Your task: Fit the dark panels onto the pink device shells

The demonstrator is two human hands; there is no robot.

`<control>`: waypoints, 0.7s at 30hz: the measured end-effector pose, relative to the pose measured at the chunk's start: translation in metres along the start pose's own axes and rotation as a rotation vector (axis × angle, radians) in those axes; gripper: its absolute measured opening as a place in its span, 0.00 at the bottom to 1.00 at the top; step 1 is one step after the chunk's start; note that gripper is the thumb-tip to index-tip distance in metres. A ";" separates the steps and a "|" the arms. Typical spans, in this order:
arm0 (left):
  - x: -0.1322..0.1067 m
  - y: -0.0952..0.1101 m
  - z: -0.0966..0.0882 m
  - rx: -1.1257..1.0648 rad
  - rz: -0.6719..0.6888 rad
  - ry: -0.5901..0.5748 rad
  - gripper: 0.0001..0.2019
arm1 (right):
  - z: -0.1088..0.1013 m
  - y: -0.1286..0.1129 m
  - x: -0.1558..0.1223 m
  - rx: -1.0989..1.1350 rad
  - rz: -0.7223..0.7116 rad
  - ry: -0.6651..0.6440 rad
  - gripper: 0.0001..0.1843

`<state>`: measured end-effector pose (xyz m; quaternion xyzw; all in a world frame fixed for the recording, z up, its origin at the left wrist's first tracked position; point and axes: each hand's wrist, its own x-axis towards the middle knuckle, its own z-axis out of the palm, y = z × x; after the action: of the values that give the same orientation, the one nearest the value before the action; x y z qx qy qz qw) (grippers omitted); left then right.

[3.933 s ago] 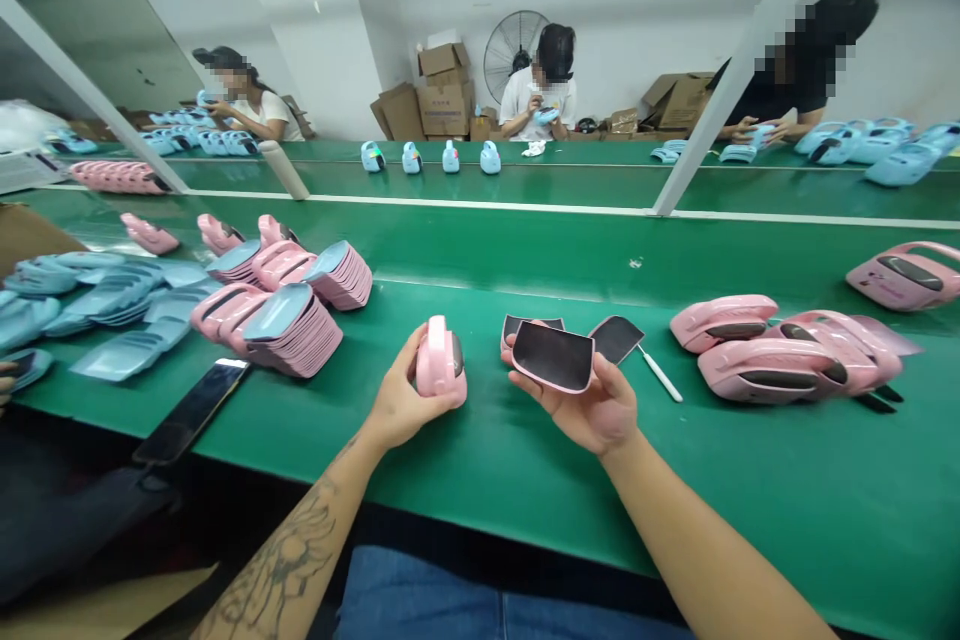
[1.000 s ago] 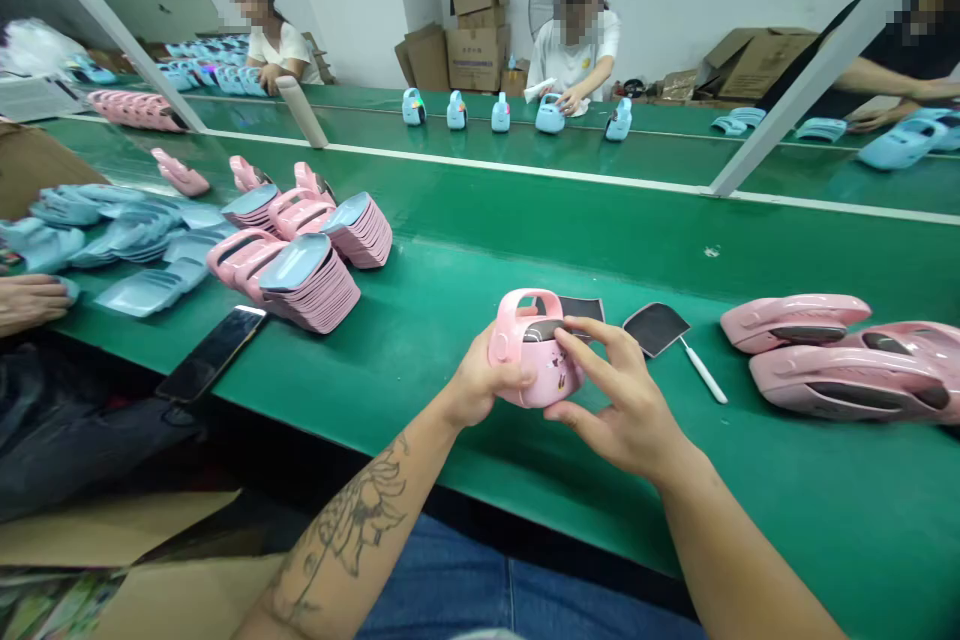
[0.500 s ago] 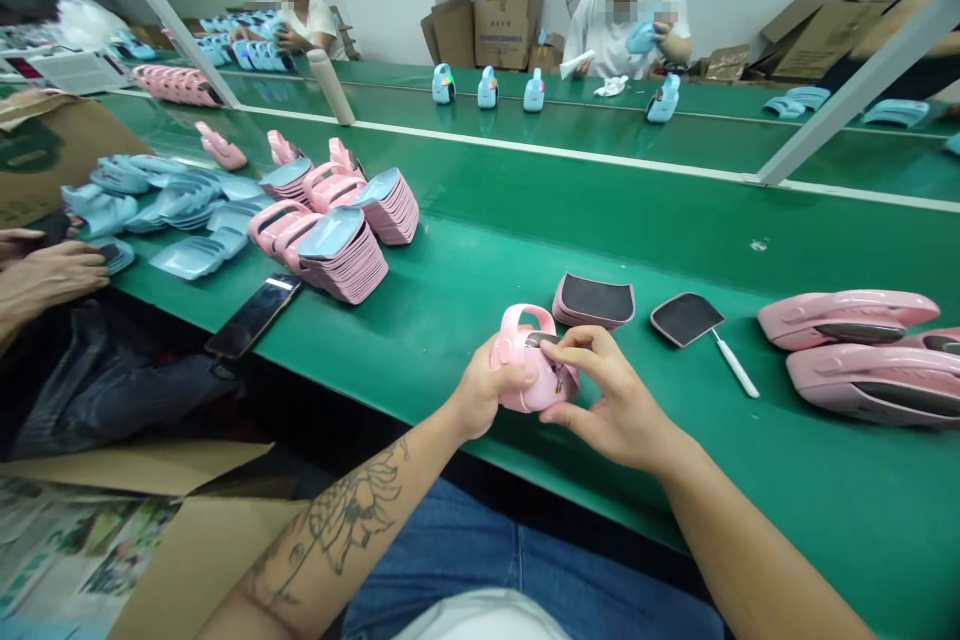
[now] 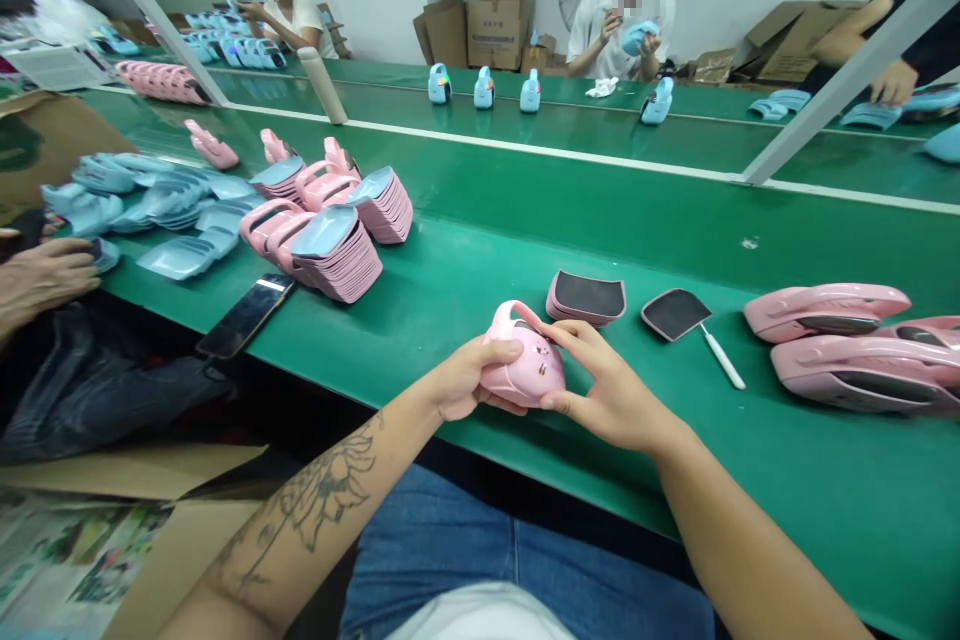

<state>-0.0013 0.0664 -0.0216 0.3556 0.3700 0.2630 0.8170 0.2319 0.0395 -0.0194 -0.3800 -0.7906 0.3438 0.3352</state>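
Observation:
Both my hands grip one small pink toy case (image 4: 525,365) with a handle, just above the near part of the green belt (image 4: 480,260). My left hand (image 4: 461,382) wraps its left side. My right hand (image 4: 607,390) cups the right side, the forefinger pressing on a dark panel at the case's top. Just behind lies a short stack of pink-backed dark panels (image 4: 586,296), and to their right a single dark panel (image 4: 673,312) beside a white stick (image 4: 723,357).
Finished pink cases (image 4: 840,340) lie at the right. Stacks of pink shells (image 4: 337,240) and blue shells (image 4: 150,210) sit at the left, with a phone (image 4: 247,315) at the belt edge. Another person's hand (image 4: 41,275) rests far left. Other workers sit across the far belt.
My hands have gone from holding the case and a dark panel apart to both closing on the case, now lowered and tipped with its side facing up. The camera view shifted slightly.

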 end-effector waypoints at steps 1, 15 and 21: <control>0.001 0.000 0.000 -0.014 -0.019 0.025 0.31 | -0.001 0.000 -0.001 0.003 0.017 -0.007 0.42; 0.005 0.007 0.016 -0.056 -0.059 0.194 0.28 | 0.009 0.007 -0.001 0.032 0.053 0.081 0.31; 0.008 0.003 0.013 -0.120 -0.014 0.183 0.26 | 0.008 0.009 0.003 -0.069 -0.023 0.052 0.31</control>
<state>0.0137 0.0691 -0.0161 0.2779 0.4293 0.3103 0.8014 0.2279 0.0444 -0.0302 -0.3911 -0.7972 0.3027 0.3463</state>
